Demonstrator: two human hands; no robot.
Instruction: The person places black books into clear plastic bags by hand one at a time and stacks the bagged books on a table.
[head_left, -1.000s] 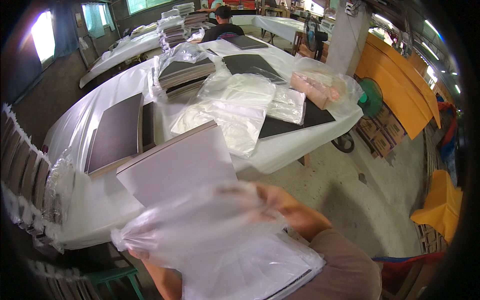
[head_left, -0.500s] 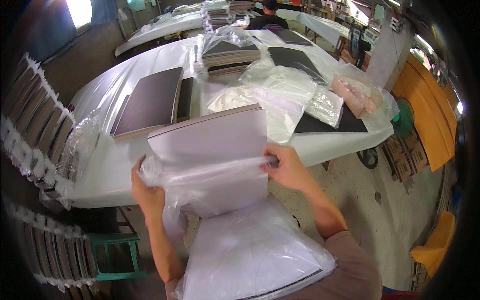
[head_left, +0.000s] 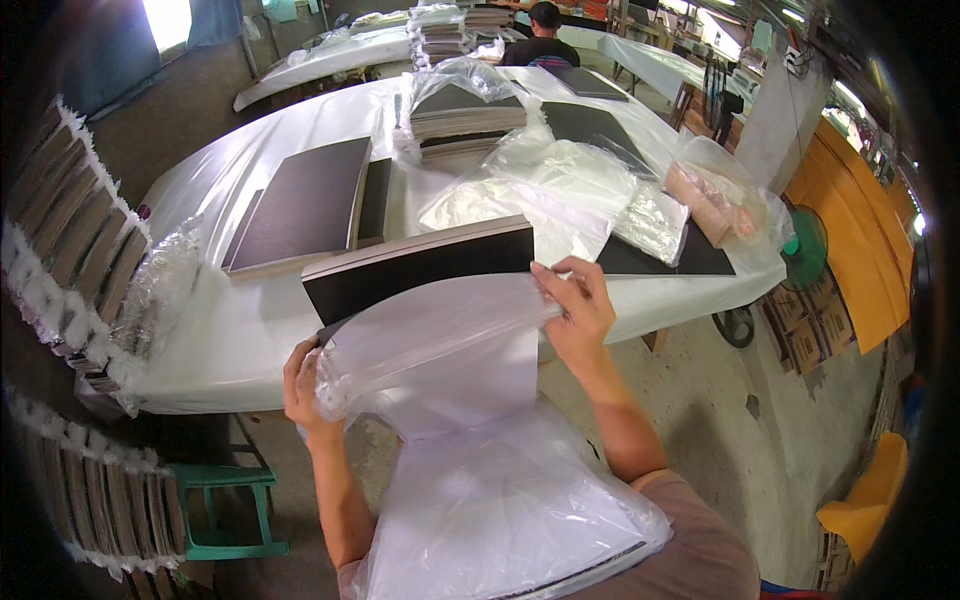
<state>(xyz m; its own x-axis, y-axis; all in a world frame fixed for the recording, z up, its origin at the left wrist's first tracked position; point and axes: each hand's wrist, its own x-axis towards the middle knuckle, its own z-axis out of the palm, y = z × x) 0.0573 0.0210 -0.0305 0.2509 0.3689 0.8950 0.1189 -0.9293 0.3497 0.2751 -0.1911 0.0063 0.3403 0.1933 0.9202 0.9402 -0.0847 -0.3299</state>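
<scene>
Between my hands stretches the gathered edge of a clear plastic bag (head_left: 430, 350), over a large white sheet (head_left: 490, 375). My left hand (head_left: 312, 392) is closed on the bunched plastic at its left end. At the right end, my right hand (head_left: 580, 312) pinches the plastic near the sheet's upper corner. Just behind stands a thick book with a black cover (head_left: 420, 270), tilted up by the table's near edge, its page edges upward. On my lap lies a plastic-covered white stack (head_left: 520, 490) with a dark edge at the bottom.
The plastic-covered table (head_left: 200, 350) holds dark books (head_left: 300, 200), a bagged book stack (head_left: 465, 115), loose clear bags (head_left: 570, 180) and a pinkish block in plastic (head_left: 700, 205). Piled books (head_left: 80, 210) and a green stool (head_left: 230, 510) stand left. A person (head_left: 540, 40) sits beyond.
The white sheet's upper part has come down off the standing book, baring its black cover. My right hand has risen slightly to the right; my left has moved a little down and right.
</scene>
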